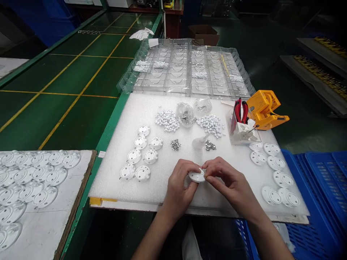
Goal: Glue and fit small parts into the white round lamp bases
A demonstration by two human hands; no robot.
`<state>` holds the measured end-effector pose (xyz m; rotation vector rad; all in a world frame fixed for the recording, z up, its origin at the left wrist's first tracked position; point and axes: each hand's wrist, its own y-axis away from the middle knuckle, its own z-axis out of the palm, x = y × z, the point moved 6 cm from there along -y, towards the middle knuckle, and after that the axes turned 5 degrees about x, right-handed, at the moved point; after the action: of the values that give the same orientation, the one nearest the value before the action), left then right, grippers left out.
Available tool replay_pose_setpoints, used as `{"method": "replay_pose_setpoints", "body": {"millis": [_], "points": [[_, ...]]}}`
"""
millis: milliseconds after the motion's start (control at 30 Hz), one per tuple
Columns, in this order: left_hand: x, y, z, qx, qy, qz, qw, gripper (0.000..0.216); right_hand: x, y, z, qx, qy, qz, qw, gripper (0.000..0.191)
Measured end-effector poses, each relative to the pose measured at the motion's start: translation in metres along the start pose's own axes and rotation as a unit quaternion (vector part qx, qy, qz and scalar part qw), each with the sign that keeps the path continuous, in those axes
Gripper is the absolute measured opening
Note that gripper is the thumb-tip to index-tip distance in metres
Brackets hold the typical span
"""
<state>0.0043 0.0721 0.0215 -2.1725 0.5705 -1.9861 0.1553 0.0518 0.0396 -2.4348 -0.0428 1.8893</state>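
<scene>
My left hand point(182, 184) grips a round white disc-shaped part point(197, 176) between thumb and fingers, over the front of a white foam sheet point(173, 196). At the disc's right edge, my right hand point(227, 178) pinches with thumb and forefinger; whatever lies between those fingertips is too small to make out. Just beyond the hands stand a small translucent squeeze bottle point(199, 142) and two little heaps of metal pieces point(175, 144), point(210, 145). Farther back lie two piles of small white parts point(167, 120), point(211, 125), with clear bags point(185, 115) between them.
Similar white discs sit in groups on the left point(142, 173) and right point(275, 163) of the foam, and on a board point(78, 180) at far left. A clear box point(238, 130) with red-handled pliers, an orange tape dispenser point(264, 108), clear trays point(179, 81) and blue crates point(317, 195) surround the sheet.
</scene>
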Motion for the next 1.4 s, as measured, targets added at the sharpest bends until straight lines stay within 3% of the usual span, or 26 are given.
{"method": "replay_pose_setpoints", "body": {"millis": [433,633,767,900,967,1200,1400], "points": [[0.005,0.003,0.003,-0.038,0.03,0.05,0.998,0.023,-0.016,-0.009,-0.007,-0.1,0.098,-0.002,0.99,0.009],[0.002,0.003,0.001,-0.019,0.074,0.025,0.997,0.022,-0.004,-0.01,-0.005,-0.128,0.031,0.028,0.991,0.013],[-0.003,0.002,-0.001,0.003,0.113,-0.022,0.993,0.016,-0.008,-0.005,-0.003,-0.069,0.117,-0.049,0.99,0.009],[-0.004,0.0,0.0,-0.002,0.147,-0.053,0.988,0.012,-0.027,0.001,-0.004,0.012,0.21,-0.185,0.96,0.012],[-0.001,0.0,0.0,-0.015,0.162,-0.054,0.985,0.015,-0.033,0.001,-0.006,0.031,0.219,-0.217,0.951,0.015],[-0.001,0.002,0.001,-0.057,0.159,-0.068,0.983,0.031,-0.032,0.002,-0.009,0.065,0.247,-0.183,0.949,0.013],[0.009,-0.005,0.001,-0.07,0.088,0.009,0.994,0.028,-0.022,0.006,-0.009,0.09,0.239,-0.157,0.954,0.011]]}}
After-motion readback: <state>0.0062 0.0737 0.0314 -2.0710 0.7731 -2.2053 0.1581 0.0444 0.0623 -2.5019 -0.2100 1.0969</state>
